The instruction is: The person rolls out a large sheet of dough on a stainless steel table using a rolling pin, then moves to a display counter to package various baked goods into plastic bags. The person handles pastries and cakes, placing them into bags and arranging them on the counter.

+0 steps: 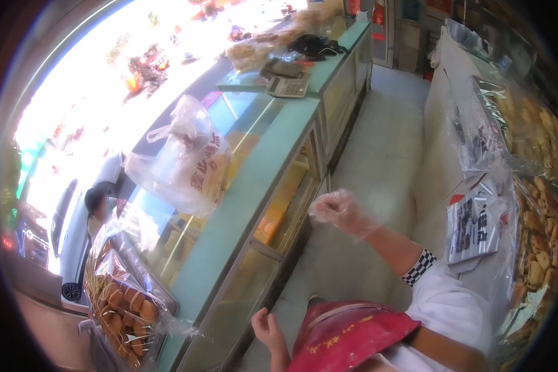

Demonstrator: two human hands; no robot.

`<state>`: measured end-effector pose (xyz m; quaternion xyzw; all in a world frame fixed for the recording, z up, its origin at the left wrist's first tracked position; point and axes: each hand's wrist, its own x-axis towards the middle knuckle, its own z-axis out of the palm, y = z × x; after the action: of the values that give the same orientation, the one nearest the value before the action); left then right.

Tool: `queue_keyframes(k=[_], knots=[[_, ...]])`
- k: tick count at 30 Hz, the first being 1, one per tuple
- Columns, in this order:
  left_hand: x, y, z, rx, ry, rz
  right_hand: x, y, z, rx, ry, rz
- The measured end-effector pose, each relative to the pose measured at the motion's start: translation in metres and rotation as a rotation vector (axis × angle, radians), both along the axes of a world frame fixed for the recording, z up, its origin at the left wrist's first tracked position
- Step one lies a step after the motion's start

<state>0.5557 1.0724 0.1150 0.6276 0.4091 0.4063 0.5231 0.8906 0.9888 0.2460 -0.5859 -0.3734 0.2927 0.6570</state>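
My right hand (pixel 338 210) wears a clear plastic glove and is held out over the aisle, near the back edge of the counter. Its fingers are curled in, with nothing visible in them. Bare and lower in the view, my left hand (pixel 269 329) hangs beside the display counter (pixel 260 172), fingers loosely bent and apart. A knotted white plastic carrier bag (pixel 186 162) with printed writing sits on the counter's glass top; its contents are hard to make out. The red apron (pixel 353 332) covers my front.
Brown bread pieces (pixel 128 311) lie under clear film at the counter's near end. A calculator (pixel 287 87) and a black bundle (pixel 314 46) are farther along. Flat plastic bags (pixel 474 223) and baked goods (pixel 537 242) line the right side. A person (pixel 95 209) is outside near a car (pixel 76 232).
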Motion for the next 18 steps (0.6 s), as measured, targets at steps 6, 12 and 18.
queue_keyframes(k=[6, 12, 18], knots=[[0.130, 0.045, 0.022, 0.241, 0.078, -0.025, 0.127, 0.056, -0.004, 0.085, -0.058, -0.056], [0.296, 0.107, 0.069, 0.570, 0.035, -0.088, 0.316, 0.093, 0.004, -0.096, -0.282, -0.424], [0.410, 0.144, 0.096, 0.841, 0.226, -0.082, 0.539, 0.161, 0.011, -0.054, -0.976, -0.736]])
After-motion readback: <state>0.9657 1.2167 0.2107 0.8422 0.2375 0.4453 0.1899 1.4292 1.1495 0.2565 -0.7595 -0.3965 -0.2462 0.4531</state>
